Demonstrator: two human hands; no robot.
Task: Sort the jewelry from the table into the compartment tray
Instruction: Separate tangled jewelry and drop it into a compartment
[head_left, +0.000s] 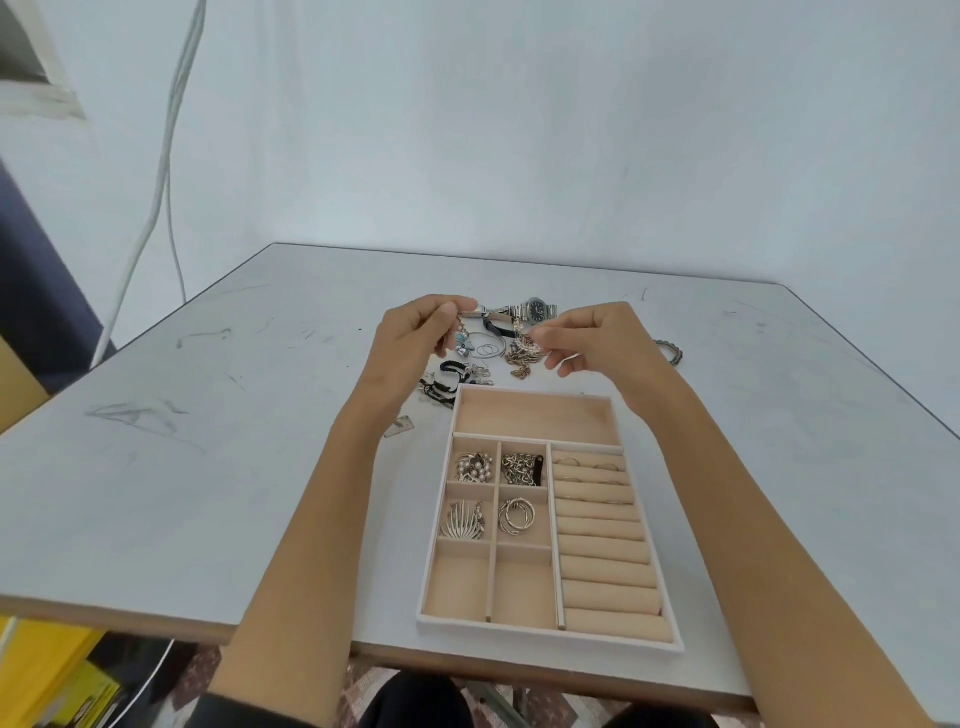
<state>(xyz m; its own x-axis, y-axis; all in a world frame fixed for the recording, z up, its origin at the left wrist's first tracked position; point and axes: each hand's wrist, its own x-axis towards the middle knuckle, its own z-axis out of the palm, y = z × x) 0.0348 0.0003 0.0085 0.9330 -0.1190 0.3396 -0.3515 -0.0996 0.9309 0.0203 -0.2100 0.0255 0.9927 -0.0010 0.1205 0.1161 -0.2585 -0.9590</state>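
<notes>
Here, scuffed grey table (208, 493), beige tray (537, 415), pale wall (519, 130), white cables (166, 161)

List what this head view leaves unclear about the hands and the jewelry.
Head view: left hand's fingers cover the top of the dangling charm piece.
Blurred: the silver piece the right hand pinches; type unclear.
Rings on the ring rolls: too small to count.
Dark bracelet: partly behind right wrist.
</notes>
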